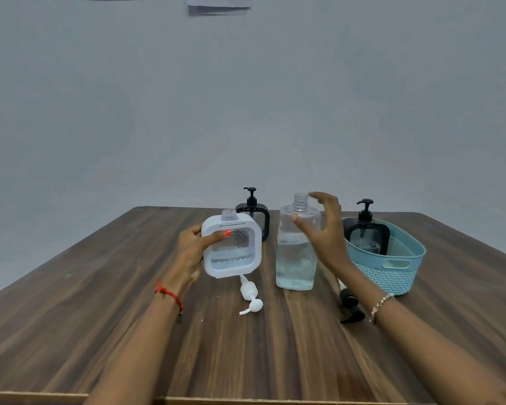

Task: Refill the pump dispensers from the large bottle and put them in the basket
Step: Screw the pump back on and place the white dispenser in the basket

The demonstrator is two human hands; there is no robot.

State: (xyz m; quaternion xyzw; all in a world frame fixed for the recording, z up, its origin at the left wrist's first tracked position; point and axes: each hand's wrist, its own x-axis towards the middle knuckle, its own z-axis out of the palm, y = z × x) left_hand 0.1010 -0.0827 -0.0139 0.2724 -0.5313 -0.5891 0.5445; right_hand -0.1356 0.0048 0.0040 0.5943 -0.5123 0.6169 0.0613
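My left hand (pixel 191 249) grips a white square dispenser (pixel 232 248) by its left side, holding it upright just above the table; its neck is uncapped and clear liquid fills about a third. Its white pump (pixel 250 299) lies on the table below it. The large clear bottle (pixel 297 247) stands uncapped at the centre, roughly half full. My right hand (pixel 323 229) hovers open beside the bottle's right shoulder, fingers spread, not touching it as far as I can tell. A black dispenser (pixel 367 233) stands in the teal basket (pixel 392 268). Another black dispenser (pixel 253 213) stands behind the white one.
A black pump head (pixel 349 305) lies on the wooden table (pixel 100 287) under my right forearm, in front of the basket. A plain grey wall rises right behind the table's far edge. The table's near edge runs along the bottom of the view.
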